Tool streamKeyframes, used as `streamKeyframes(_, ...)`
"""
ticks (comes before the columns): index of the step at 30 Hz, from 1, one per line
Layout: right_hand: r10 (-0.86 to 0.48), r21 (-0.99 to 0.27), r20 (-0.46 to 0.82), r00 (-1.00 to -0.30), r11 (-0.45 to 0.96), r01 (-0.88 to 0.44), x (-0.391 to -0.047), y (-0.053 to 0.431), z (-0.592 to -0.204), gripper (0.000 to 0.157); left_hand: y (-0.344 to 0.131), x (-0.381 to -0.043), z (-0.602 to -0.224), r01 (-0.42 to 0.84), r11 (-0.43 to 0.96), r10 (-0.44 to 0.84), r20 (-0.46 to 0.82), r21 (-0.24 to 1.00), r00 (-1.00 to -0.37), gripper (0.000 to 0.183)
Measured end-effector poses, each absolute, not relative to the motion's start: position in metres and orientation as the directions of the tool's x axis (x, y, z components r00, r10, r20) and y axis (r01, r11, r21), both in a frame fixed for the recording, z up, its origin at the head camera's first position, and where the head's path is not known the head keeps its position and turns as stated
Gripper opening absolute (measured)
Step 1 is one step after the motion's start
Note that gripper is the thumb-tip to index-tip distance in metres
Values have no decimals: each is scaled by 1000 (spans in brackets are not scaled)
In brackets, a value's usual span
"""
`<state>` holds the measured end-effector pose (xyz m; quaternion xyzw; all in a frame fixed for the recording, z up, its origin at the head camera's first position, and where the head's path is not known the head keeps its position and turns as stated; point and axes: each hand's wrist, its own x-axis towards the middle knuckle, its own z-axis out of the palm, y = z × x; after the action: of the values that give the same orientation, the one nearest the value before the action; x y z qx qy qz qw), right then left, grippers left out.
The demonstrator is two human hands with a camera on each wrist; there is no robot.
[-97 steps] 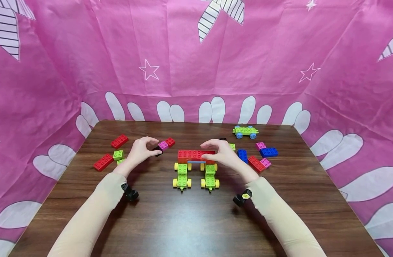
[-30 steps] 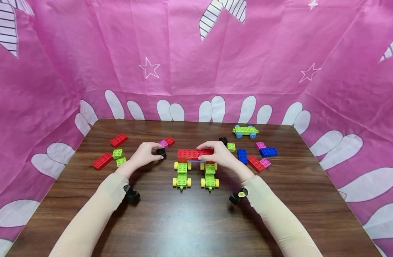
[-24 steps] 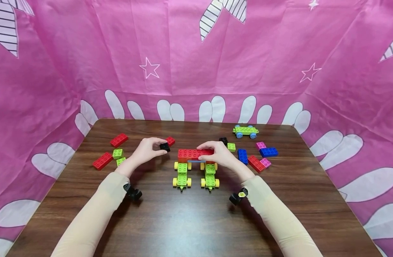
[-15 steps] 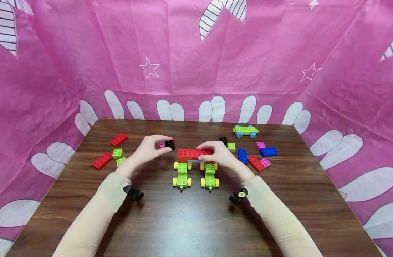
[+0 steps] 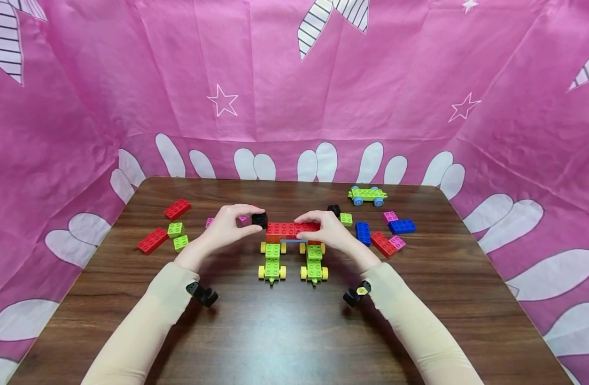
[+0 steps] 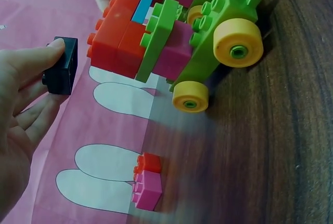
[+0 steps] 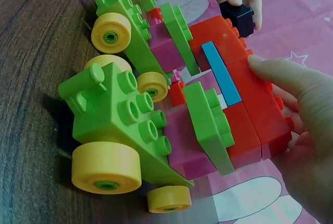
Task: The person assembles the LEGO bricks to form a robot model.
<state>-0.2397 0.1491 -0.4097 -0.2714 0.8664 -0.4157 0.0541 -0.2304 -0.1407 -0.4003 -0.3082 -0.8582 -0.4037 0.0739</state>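
My left hand [image 5: 229, 225] pinches a black brick [image 5: 259, 220] between thumb and fingers, just beside the left end of the red top bricks [image 5: 281, 230]. In the left wrist view, a gap shows between the black brick [image 6: 62, 68] and those red bricks [image 6: 112, 39]. My right hand [image 5: 329, 230] grips the right part of the red top. This top bridges two green wheeled bases [image 5: 272, 267] with yellow wheels, standing side by side. Magenta bricks [image 7: 187, 146] and thin green bricks [image 7: 205, 125] sit between bases and top, and a blue strip [image 7: 221, 73] shows underneath.
Loose red bricks [image 5: 153, 240] and green bricks [image 5: 181, 243] lie at left. On the right are blue bricks [image 5: 402, 226], a red brick [image 5: 384, 244], pink bricks and another black brick [image 5: 333, 209]. A green car base [image 5: 367, 194] with blue wheels stands at the back right.
My left hand took hold of the black brick, lifted it and carried it right to the red top's left end. The right hand has kept its place on the red bricks.
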Motion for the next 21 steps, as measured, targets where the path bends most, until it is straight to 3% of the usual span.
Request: streamKeyframes(21, -503, -753, 127, -855, 512, -413, -240, 150, -411, 36, -133, -228, -405, 565, 436, 500, 334, 700, -799, 38)
